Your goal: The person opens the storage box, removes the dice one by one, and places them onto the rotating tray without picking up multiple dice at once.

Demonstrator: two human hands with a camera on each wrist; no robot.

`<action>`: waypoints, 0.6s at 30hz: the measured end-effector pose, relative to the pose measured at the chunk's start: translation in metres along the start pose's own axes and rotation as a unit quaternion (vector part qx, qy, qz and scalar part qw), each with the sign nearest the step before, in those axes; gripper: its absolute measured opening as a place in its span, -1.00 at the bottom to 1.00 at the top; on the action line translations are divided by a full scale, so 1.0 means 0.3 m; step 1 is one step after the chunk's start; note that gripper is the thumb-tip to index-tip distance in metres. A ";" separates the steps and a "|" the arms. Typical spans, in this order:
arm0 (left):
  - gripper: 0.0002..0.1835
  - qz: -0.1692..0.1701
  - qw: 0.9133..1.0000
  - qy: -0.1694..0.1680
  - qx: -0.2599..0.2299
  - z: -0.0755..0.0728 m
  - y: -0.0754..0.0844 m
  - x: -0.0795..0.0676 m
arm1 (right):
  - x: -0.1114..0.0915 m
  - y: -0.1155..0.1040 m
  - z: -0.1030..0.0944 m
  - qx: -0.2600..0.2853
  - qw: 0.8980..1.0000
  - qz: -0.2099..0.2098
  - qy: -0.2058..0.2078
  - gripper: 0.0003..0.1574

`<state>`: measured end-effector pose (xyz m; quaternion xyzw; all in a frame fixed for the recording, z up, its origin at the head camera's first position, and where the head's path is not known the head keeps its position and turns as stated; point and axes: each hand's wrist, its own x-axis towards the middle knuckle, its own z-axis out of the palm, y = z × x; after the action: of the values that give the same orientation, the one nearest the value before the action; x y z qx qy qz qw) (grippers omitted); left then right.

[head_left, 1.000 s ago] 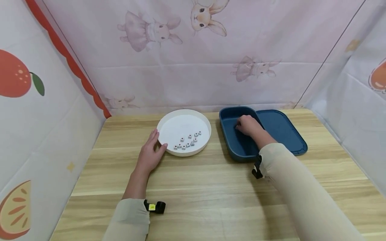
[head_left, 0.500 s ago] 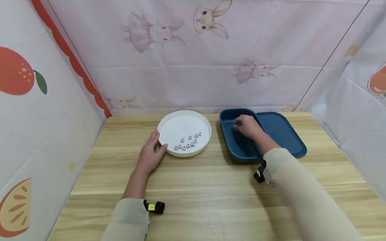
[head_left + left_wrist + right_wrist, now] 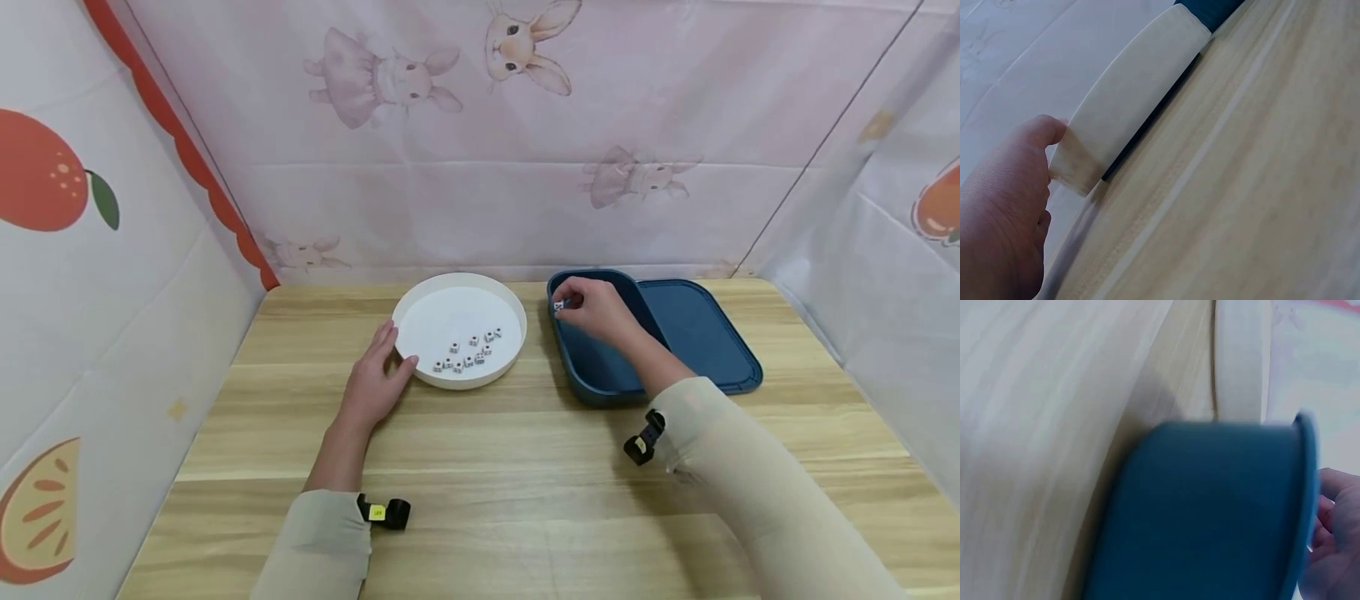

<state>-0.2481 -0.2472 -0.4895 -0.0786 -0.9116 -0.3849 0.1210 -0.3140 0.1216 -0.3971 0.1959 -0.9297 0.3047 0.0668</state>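
A round white tray [image 3: 459,379] stands on the table, with several white dice [image 3: 468,362] lying toward its near right side. My left hand [image 3: 375,379] rests against the tray's left edge, thumb and fingers spread along its wall; in the left wrist view, the thumb [image 3: 1047,130] touches that wall. Above the left rim of the deep blue box [image 3: 600,367], my right hand [image 3: 600,312] pinches a single die [image 3: 558,306] between thumb and fingertips. In the right wrist view, the box's outer wall [image 3: 1204,506] hides part of the right hand [image 3: 1335,544].
A flat blue lid [image 3: 705,333] lies right of the box, partly behind it. The wooden table [image 3: 480,483] ends at a pink rabbit-print backdrop [image 3: 465,208]. Printed white cloths hang at both sides.
My right hand has risen from inside the blue box and moved left to its rim, bringing a die into sight. The left hand stays at the tray.
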 end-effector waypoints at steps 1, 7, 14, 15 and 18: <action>-0.23 0.000 1.000 0.001 -0.001 0.000 0.001 0.001 | 0.000 -0.013 0.005 0.006 1.000 -0.006 -0.001 -0.81; -0.21 0.015 1.000 0.005 -0.008 -0.001 0.008 -0.003 | -0.010 -0.085 0.041 0.018 0.999 -0.042 -0.023 -0.73; -0.22 0.018 1.000 0.008 -0.009 0.000 0.009 -0.010 | -0.007 -0.136 0.115 -0.028 0.996 -0.054 -0.064 -0.73; -0.22 0.017 1.000 0.007 -0.008 0.001 0.009 -0.011 | -0.005 -0.143 0.127 -0.032 0.996 -0.054 -0.068 -0.72; -0.21 0.017 1.000 0.009 -0.005 0.003 0.007 -0.016 | 0.004 -0.163 0.160 -0.041 0.995 -0.056 -0.078 -0.72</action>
<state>-0.2433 -0.2453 -0.4901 -0.0916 -0.9071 -0.3878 0.1354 -0.2957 0.0567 -0.4090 0.2677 -0.9313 0.2462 0.0193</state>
